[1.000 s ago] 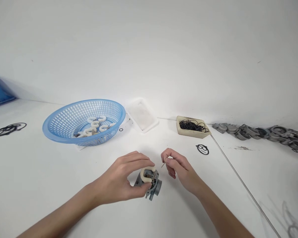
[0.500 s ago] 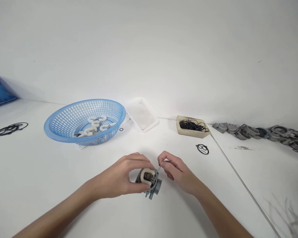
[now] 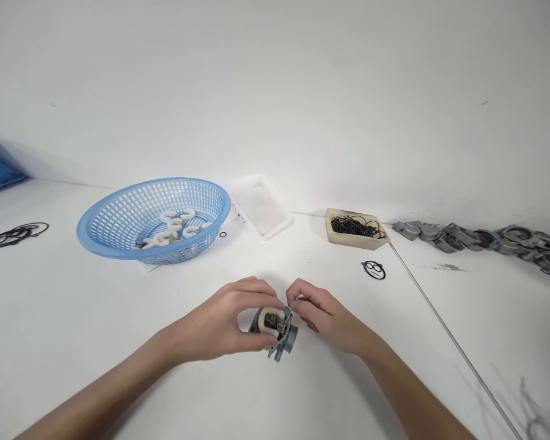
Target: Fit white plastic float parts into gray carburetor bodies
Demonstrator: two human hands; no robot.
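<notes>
Near the lower middle of the head view, my left hand [image 3: 229, 315] grips a grey metal part [image 3: 288, 340] between thumb and fingers. A cream U-shaped piece [image 3: 264, 322] sits in its upturned opening, around dark and brass-coloured details. My right hand [image 3: 323, 315] is closed in a pinch at the part's upper right edge. Between its thumb and forefinger is a thin metal pin [image 3: 289, 313], its lower end at the part beside the cream piece. The fingertips hide the pin's upper end.
A blue basket [image 3: 91, 243] with white pieces stands left, a white tray [image 3: 263, 211] behind. A cream box [image 3: 357, 244] holds black rings. Grey metal parts [image 3: 449, 239] line the right, near a thin rod [image 3: 444, 324]. Black gaskets [image 3: 16, 234] lie far left, another [image 3: 373, 263] right.
My right hand has moved slightly left, bringing the pin closer in against the grey part. My left hand keeps its grip. The whole view has shifted a little.
</notes>
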